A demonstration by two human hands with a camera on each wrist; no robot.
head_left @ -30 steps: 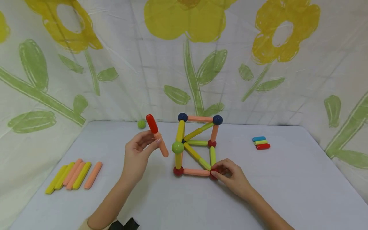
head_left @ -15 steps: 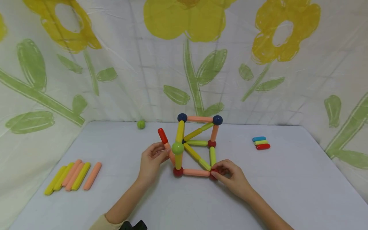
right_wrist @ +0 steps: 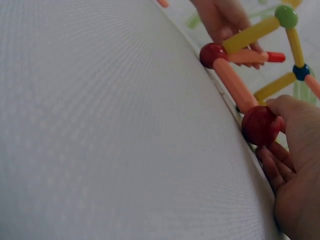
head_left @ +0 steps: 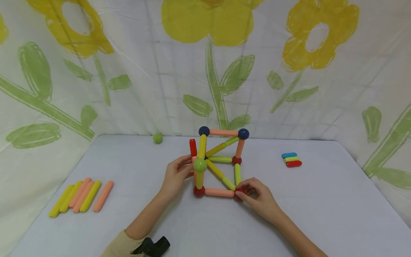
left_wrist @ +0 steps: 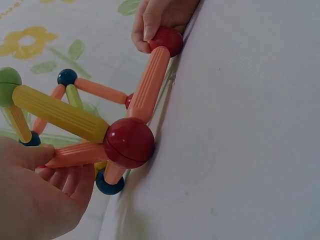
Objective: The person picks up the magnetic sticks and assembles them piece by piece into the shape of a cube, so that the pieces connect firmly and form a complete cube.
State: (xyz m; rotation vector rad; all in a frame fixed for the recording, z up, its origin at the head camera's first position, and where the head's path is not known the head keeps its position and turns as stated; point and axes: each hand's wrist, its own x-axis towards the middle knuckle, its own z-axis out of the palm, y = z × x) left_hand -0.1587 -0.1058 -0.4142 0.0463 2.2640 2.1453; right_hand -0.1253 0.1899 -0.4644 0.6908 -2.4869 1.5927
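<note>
A frame of magnetic rods and balls stands mid-table, with a yellow rod (left_wrist: 62, 114) and a green ball (head_left: 200, 165) at its near left side. My left hand (head_left: 174, 177) pinches an orange magnetic rod (left_wrist: 77, 154) between thumb and fingers; a short red rod (head_left: 193, 147) extends from its upper end. The orange rod's lower end appears to touch the red ball (left_wrist: 130, 142) at the near left corner. At the near right corner, my right hand (head_left: 260, 200) grips another red ball (right_wrist: 261, 126), joined to the first by an orange rod (head_left: 219, 192).
Several yellow and orange rods (head_left: 91, 196) lie on the left of the white table (head_left: 305, 214). Short blue, green and red rods (head_left: 291, 159) lie at the right. Near the back edge sits a green ball (head_left: 157, 138). A flower-painted cloth (head_left: 138, 53) hangs behind.
My left hand has moved right and down, bringing the orange rod with its red rod to the frame's near left corner and turning it more upright. The right hand has stayed on its ball.
</note>
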